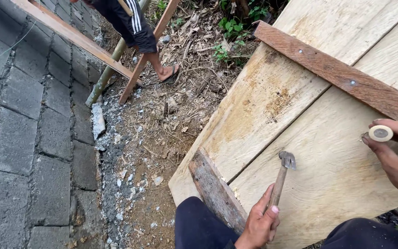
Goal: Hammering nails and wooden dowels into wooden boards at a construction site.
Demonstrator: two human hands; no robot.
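My left hand (259,223) is at the bottom centre, closed around the wooden handle of a claw hammer (282,177). The hammer's steel head points up and rests over the pale plywood panel (328,175). At the right edge, my right hand (397,157) holds a small round cream-coloured disc (381,133) between thumb and fingers, just above the plywood. A reddish wooden batten (337,74), fixed with nails, crosses the panels above my right hand. A weathered grey batten (215,189) lies along the panel's lower left edge, beside my left hand.
My dark-trousered knees (199,228) frame the bottom. A strip of dirt, rubble and dry leaves (153,138) runs left of the panels, with grey paving blocks (24,138) beyond. At the top, another person's leg (150,55) in a sandal stands among wooden slats (74,37) and a bamboo pole (109,69).
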